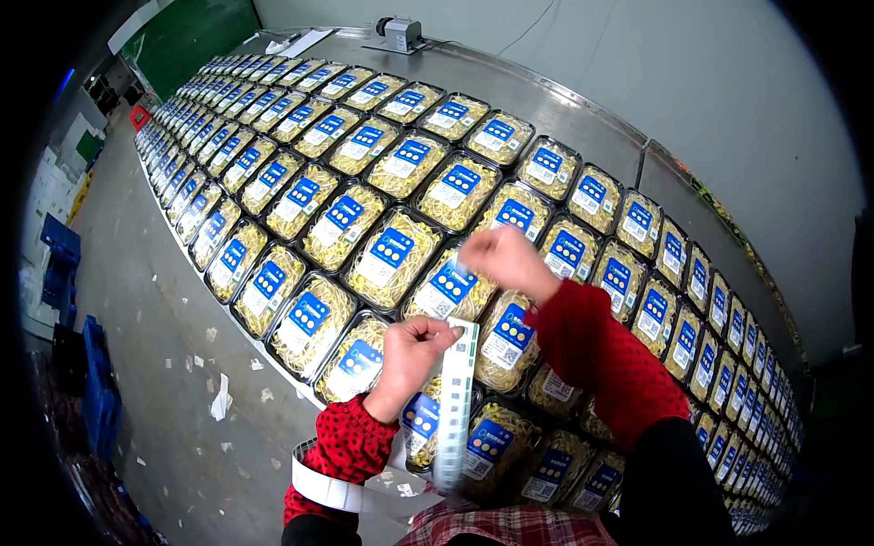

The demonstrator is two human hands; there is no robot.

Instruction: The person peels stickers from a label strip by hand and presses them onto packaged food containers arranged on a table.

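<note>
My left hand (pixel 411 360) pinches the top end of a long white strip of small printed stickers (pixel 454 400), which hangs down toward my body. Blurred by motion, my right hand (pixel 510 260) has its fingers pinched above a tray of bean sprouts (pixel 452 288). A small pale sticker (pixel 462 265) appears at its fingertips, though smeared. Blue-and-white labels with a square code mark the clear-lidded trays around both hands. More of the white strip (pixel 326 490) loops around my left forearm.
Rows of the same packed trays (pixel 394 257) cover the metal table (pixel 583 118) and run to both sides. A grey device (pixel 399 35) stands at the back edge. Blue pallets (pixel 98 387) and paper scraps (pixel 221 398) lie on the floor at left.
</note>
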